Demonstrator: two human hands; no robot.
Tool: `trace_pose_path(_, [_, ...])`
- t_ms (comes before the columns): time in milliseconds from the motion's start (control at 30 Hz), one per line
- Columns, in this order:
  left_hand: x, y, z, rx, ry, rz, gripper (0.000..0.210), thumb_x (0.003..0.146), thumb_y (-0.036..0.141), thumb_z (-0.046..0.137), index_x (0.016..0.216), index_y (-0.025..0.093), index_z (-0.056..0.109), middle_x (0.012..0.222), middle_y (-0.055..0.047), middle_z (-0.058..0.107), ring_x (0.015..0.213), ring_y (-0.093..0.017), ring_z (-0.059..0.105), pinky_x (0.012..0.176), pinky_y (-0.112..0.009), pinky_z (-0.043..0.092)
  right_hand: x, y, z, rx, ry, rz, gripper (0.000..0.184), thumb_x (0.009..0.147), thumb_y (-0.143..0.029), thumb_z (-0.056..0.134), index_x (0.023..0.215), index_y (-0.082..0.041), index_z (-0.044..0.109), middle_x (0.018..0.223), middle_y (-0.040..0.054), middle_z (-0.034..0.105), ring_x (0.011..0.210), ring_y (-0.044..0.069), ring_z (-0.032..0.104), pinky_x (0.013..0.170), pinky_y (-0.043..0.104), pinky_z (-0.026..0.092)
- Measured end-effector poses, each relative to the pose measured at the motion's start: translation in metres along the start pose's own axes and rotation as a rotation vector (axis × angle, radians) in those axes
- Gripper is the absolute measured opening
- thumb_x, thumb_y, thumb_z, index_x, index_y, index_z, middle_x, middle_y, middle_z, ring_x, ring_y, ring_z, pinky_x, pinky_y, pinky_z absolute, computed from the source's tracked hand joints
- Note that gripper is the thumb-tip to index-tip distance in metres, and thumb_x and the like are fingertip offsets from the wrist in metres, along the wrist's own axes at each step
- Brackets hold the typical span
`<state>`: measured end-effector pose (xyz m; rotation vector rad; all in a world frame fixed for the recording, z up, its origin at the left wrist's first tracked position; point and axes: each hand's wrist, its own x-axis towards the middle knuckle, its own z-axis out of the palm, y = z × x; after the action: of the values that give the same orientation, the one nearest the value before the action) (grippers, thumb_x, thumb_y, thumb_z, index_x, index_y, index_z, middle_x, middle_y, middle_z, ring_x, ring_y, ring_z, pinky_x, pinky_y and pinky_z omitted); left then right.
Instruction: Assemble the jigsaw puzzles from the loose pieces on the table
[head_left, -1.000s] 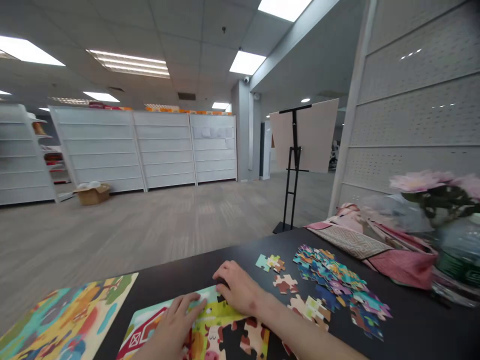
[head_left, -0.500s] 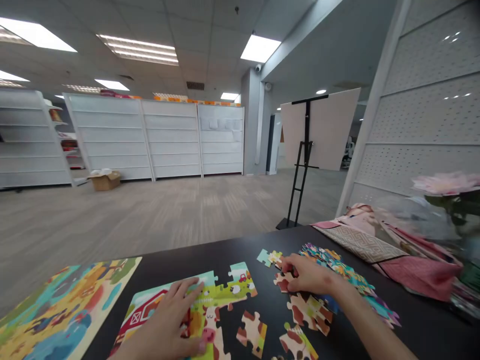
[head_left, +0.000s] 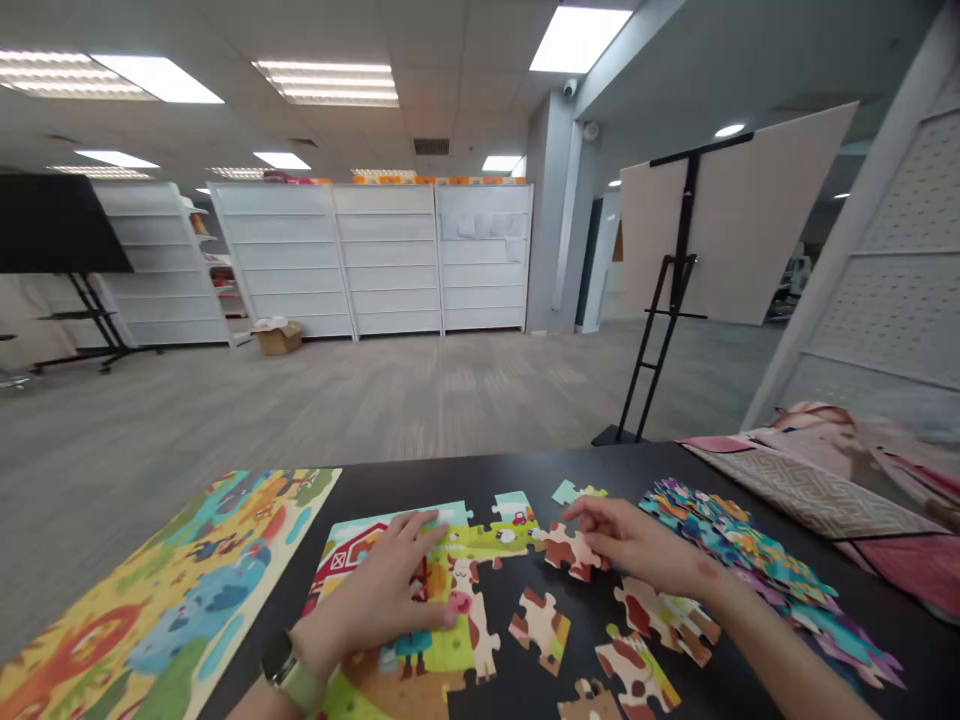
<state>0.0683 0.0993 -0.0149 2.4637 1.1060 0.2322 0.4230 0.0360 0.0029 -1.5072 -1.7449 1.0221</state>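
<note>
My left hand [head_left: 382, 580] lies with fingers spread on the joined part of a farm jigsaw puzzle [head_left: 457, 570], which shows a red barn, sheep and a cow's head. My right hand [head_left: 630, 540] has its fingers bent over a brown-and-cream puzzle piece [head_left: 564, 550], gripping its right side close to the joined part's right edge. Nearer me lie a loose cow-patch piece [head_left: 541, 630], a brown-spotted piece [head_left: 637, 675] and a joined clump of cow pieces [head_left: 666, 615]. A pale teal and yellow piece [head_left: 574, 492] sits just beyond my right fingers.
A heap of colourful puzzle pieces [head_left: 772, 560] spreads to the right on the black table [head_left: 480, 470]. A picture sheet with animals [head_left: 187, 580] lies at the left. A pink patterned cloth [head_left: 817, 480] sits at the right edge. Beyond stands an easel board [head_left: 735, 230].
My right hand has brought the brown-and-cream piece left, closer to the joined puzzle. My left hand stays on the puzzle. The camera view has turned left.
</note>
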Motion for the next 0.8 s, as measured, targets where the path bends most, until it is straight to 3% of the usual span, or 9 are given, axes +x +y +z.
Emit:
trace_pose_path(267, [-0.004, 0.001, -0.002, -0.021, -0.017, -0.002, 0.089, 0.074, 0.055, 0.079, 0.151, 0.028, 0.043, 0.16, -0.011, 0.032, 0.147, -0.037, 0.024, 0.118, -0.052, 0.027, 0.007, -0.007, 0.029, 0.117, 0.041, -0.037, 0.02, 0.081, -0.027, 0.061, 0.099, -0.019, 0.066, 0.077, -0.0022, 0.059, 0.064, 0.013, 0.058, 0.061, 0.025, 0.045])
trace_pose_path(433, [-0.004, 0.003, -0.002, -0.07, -0.001, 0.016, 0.086, 0.072, 0.056, 0.08, 0.147, 0.029, 0.048, 0.158, -0.011, 0.035, 0.145, -0.038, 0.028, 0.117, -0.051, 0.028, 0.007, -0.017, 0.058, 0.247, -0.039, -0.039, 0.053, 0.077, -0.024, 0.061, 0.131, -0.024, 0.056, 0.087, -0.0025, 0.056, 0.065, 0.012, 0.061, 0.061, 0.024, 0.05])
trace_pose_path(533, [-0.003, 0.003, -0.001, -0.068, 0.004, 0.029, 0.087, 0.071, 0.059, 0.081, 0.146, 0.029, 0.049, 0.158, -0.011, 0.036, 0.145, -0.038, 0.029, 0.117, -0.052, 0.028, 0.005, -0.024, 0.073, 0.251, -0.081, -0.017, 0.061, 0.074, -0.019, 0.058, 0.135, -0.026, 0.054, 0.086, -0.0034, 0.054, 0.064, 0.012, 0.06, 0.063, 0.025, 0.052])
trace_pose_path(667, [-0.003, 0.002, 0.0, -0.056, 0.018, 0.05, 0.087, 0.07, 0.058, 0.081, 0.146, 0.03, 0.049, 0.157, -0.011, 0.037, 0.144, -0.038, 0.03, 0.116, -0.052, 0.028, 0.005, -0.028, 0.082, 0.292, -0.059, -0.01, 0.047, 0.073, -0.022, 0.061, 0.12, -0.024, 0.059, 0.081, -0.0053, 0.049, 0.06, 0.011, 0.058, 0.061, 0.026, 0.053])
trace_pose_path(800, [-0.002, 0.001, 0.0, -0.07, 0.018, 0.052, 0.087, 0.07, 0.058, 0.081, 0.146, 0.03, 0.049, 0.157, -0.012, 0.037, 0.144, -0.039, 0.03, 0.117, -0.053, 0.028, 0.009, -0.028, 0.08, 0.333, -0.008, 0.0, 0.025, 0.079, -0.036, 0.067, 0.097, -0.022, 0.056, 0.076, -0.0061, 0.049, 0.057, 0.011, 0.057, 0.054, 0.024, 0.05])
